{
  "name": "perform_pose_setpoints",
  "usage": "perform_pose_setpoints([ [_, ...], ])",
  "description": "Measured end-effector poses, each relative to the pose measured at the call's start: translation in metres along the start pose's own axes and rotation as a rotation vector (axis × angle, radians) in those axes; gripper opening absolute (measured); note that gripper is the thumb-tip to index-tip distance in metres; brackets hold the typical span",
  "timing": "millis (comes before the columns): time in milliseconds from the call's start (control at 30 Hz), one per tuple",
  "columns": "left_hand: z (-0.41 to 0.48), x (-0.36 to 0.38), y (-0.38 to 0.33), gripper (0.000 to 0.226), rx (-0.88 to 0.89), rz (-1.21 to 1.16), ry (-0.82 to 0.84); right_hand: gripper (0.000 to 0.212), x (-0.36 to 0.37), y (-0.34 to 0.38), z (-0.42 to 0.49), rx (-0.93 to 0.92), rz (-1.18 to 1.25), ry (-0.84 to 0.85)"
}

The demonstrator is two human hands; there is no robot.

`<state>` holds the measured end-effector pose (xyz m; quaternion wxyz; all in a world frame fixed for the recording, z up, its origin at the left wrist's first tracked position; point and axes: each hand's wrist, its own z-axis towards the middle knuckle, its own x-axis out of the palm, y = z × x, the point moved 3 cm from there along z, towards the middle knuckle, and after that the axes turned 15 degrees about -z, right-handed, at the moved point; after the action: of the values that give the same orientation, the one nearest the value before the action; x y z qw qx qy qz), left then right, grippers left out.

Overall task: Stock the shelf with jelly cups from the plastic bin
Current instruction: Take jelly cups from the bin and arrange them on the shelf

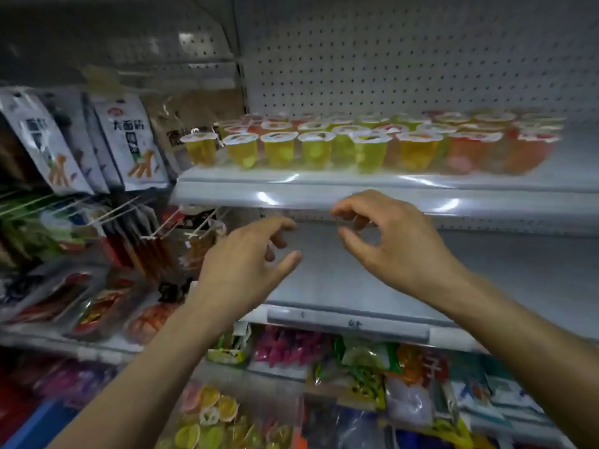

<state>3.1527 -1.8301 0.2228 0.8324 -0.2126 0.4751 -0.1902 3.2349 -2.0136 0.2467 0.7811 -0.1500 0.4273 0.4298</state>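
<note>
View from a head-worn camera of shop shelving. Rows of jelly cups (369, 150) stand on the upper shelf (324, 187), several deep, from its left edge back to a white pegboard (389, 59). The front row runs along the shelf's front edge, with yellow and green cups toward the left and orange and red toward the right, where they blur.

Both hands hover below that front edge, in front of a bare lower shelf (492, 273). The left hand (246, 264) is empty, fingers loosely bent and thumb held apart. The right hand (392, 244), just beside it, is also empty, fingers loosely curled with a gap to the thumb. Its fingertips are close under the upper shelf's front lip; whether they touch it cannot be told. The plastic bin is not in view.

With nothing in either hand, the step is probably a return to the bin for more cups. To do it well, grip each cup by its wall below the rim rather than pressing the film lid. Carry it upright and set it down gently. Match its colour to its neighbours, and keep wrists clear of the front row so nothing tips off the edge.

Hanging snack packets (129, 140) sit beyond the upper shelf's left edge, and sweet bags (356, 367) lie below.
</note>
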Motion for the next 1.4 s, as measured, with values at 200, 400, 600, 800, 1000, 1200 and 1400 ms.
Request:
perform_pose_setpoints([
  [200,-0.083,-0.011,0.102,0.031,-0.283,-0.03,0.091,0.021,0.114,0.073,-0.028,-0.059,0.106,0.317],
  [400,-0.17,0.017,0.205,0.026,-0.628,-0.085,0.202,0.02,0.247,0.105,-0.078,-0.104,0.208,0.724],
  [600,-0.244,0.078,0.307,0.025,-0.958,-0.158,0.248,0.016,0.372,0.111,-0.13,-0.099,0.223,1.085],
  [800,-0.296,0.157,0.394,0.032,-1.12,-0.08,0.395,0.007,0.494,0.112,-0.192,-0.046,0.196,1.314],
  [1000,-0.318,0.222,0.44,0.064,-1.052,0.218,0.719,0.047,0.581,0.124,-0.253,-0.11,0.02,1.342],
  [1200,-0.322,0.257,0.456,0.054,-0.947,0.527,0.815,0.028,0.615,0.14,-0.269,-0.414,-0.33,1.183],
  [1400,-0.32,0.256,0.458,0.051,-0.886,0.551,0.818,0.022,0.612,0.147,-0.263,-0.437,-0.396,1.183],
])
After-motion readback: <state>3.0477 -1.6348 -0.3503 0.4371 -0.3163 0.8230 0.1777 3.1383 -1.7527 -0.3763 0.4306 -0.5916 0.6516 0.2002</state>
